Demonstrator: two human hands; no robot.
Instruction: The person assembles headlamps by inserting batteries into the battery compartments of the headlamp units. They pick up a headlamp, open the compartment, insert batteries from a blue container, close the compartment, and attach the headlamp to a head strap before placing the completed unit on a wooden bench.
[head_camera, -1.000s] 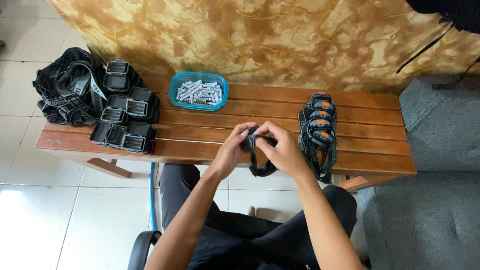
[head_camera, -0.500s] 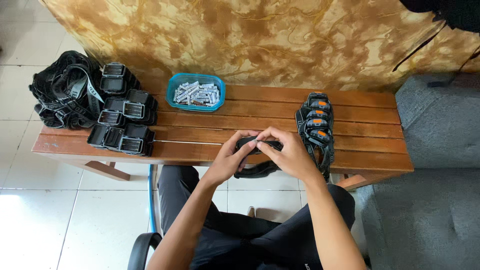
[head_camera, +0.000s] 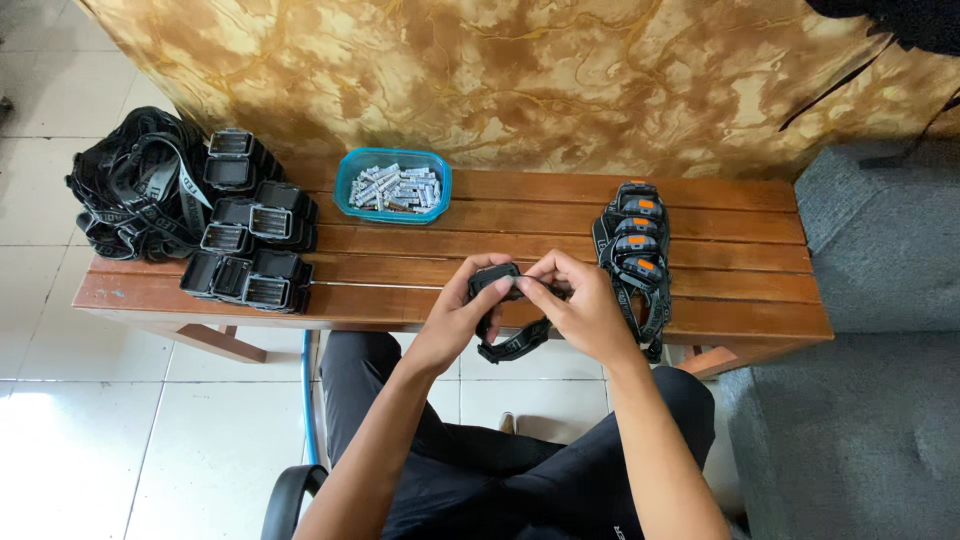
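A small black plastic headlamp with a black elastic strap (head_camera: 508, 312) sits between both hands, just above the near edge of the brown slatted wooden bench (head_camera: 420, 300), its strap looping down past the edge. The left hand (head_camera: 462, 315) grips the lamp body from the left, fingers curled around it. The right hand (head_camera: 580, 305) closes on it from the right, thumb and forefinger pinching the top. Just to the right lies a row of black headlamps with orange buttons (head_camera: 634, 245). Further back stands a blue plastic tray of silver batteries (head_camera: 392, 186). At the bench's left end lie open black lamp housings (head_camera: 250, 245) and a heap of black straps (head_camera: 135, 195).
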